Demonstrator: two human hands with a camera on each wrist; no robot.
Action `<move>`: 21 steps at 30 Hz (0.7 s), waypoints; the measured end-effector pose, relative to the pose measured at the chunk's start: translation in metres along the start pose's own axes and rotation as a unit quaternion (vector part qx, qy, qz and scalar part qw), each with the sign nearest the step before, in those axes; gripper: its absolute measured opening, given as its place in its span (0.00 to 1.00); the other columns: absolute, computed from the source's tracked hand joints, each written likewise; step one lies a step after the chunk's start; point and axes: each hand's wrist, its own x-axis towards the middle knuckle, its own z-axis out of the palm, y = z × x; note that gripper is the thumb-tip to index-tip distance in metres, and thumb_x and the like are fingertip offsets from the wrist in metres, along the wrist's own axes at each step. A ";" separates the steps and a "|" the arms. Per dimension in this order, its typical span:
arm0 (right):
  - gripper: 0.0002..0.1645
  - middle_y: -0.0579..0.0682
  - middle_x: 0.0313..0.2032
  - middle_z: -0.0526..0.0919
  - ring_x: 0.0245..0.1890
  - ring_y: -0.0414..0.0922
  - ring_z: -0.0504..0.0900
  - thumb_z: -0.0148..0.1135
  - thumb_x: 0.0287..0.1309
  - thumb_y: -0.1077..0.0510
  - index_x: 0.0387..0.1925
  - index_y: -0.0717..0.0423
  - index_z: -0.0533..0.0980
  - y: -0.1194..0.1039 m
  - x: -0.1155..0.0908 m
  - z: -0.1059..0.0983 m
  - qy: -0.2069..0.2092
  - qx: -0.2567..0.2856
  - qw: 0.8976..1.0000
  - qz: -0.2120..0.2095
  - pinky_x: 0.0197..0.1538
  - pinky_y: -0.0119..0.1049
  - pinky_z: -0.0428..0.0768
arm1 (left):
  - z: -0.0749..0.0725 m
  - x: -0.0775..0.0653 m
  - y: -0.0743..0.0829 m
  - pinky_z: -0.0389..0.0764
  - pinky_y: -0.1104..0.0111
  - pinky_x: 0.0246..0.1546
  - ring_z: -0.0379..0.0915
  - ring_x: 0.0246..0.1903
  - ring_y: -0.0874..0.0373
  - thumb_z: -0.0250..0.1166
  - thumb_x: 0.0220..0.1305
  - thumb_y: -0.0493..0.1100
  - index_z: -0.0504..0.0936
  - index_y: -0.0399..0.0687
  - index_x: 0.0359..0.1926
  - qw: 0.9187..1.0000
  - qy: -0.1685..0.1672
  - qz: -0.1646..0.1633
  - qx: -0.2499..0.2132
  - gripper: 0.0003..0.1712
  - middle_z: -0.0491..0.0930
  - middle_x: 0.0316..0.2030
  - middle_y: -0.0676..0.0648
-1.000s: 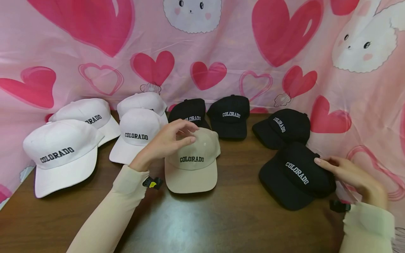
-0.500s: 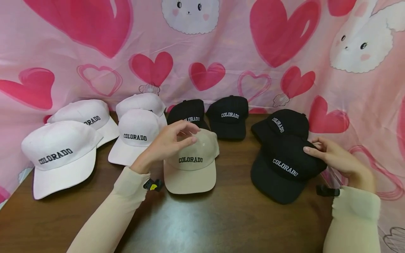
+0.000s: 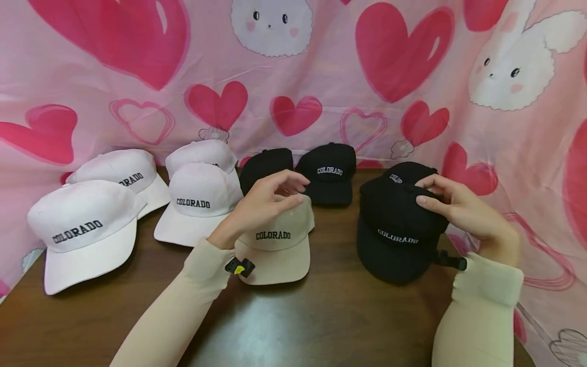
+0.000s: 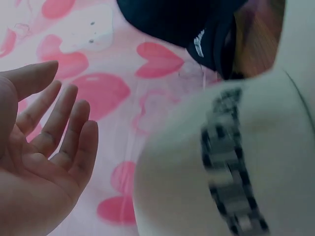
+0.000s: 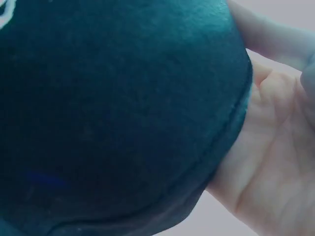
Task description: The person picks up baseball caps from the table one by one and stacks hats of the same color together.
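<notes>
My right hand (image 3: 474, 214) pinches a black baseball cap (image 3: 390, 216) at the back of its crown, thumb on the near side. Its brim points toward me and overlaps the wood in the head view. In the right wrist view the cap (image 5: 113, 108) fills most of the picture, its edge against the palm (image 5: 266, 162). My left hand (image 3: 261, 206) hovers at the crown of a beige cap (image 3: 275, 260), fingers loosely bent and holding nothing. In the left wrist view the left hand (image 4: 47, 172) stands apart from the beige cap (image 4: 167, 172), palm showing.
Another black cap (image 3: 405, 169) sits behind the held one, partly hidden. Black caps (image 3: 327, 176) stand at the back middle. Several white caps (image 3: 84, 219) are at left on the wooden table (image 3: 339, 316). A pink heart-patterned cloth (image 3: 321, 71) hangs behind.
The right hand has brought the black cap left and turned it so its brim faces nearer to me. The left hand has shifted slightly right over the beige cap.
</notes>
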 end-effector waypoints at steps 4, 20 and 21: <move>0.16 0.55 0.37 0.78 0.31 0.50 0.78 0.57 0.66 0.60 0.54 0.50 0.69 -0.010 0.001 0.007 -0.005 0.009 0.999 -0.040 0.34 0.35 0.80 | 0.013 0.015 0.006 0.75 0.60 0.49 0.74 0.45 0.57 0.64 0.64 0.39 0.75 0.49 0.54 1.000 -0.017 -0.002 -0.023 0.17 0.78 0.45 0.50; 0.20 0.56 0.35 0.77 0.27 0.52 0.75 0.57 0.62 0.69 0.55 0.55 0.70 -0.022 0.016 0.023 -0.050 0.087 0.989 -0.113 0.28 0.38 0.77 | 0.050 0.051 -0.001 0.63 0.67 0.61 0.66 0.56 0.58 0.67 0.62 0.44 0.71 0.49 0.61 0.997 -0.073 0.031 0.000 0.27 0.73 0.56 0.52; 0.20 0.56 0.36 0.77 0.28 0.52 0.76 0.57 0.62 0.69 0.55 0.56 0.70 -0.022 0.017 0.024 -0.051 0.090 0.988 -0.116 0.30 0.38 0.79 | 0.051 0.051 0.003 0.63 0.66 0.61 0.66 0.57 0.59 0.67 0.61 0.43 0.71 0.48 0.61 0.997 -0.080 0.022 -0.005 0.27 0.73 0.56 0.51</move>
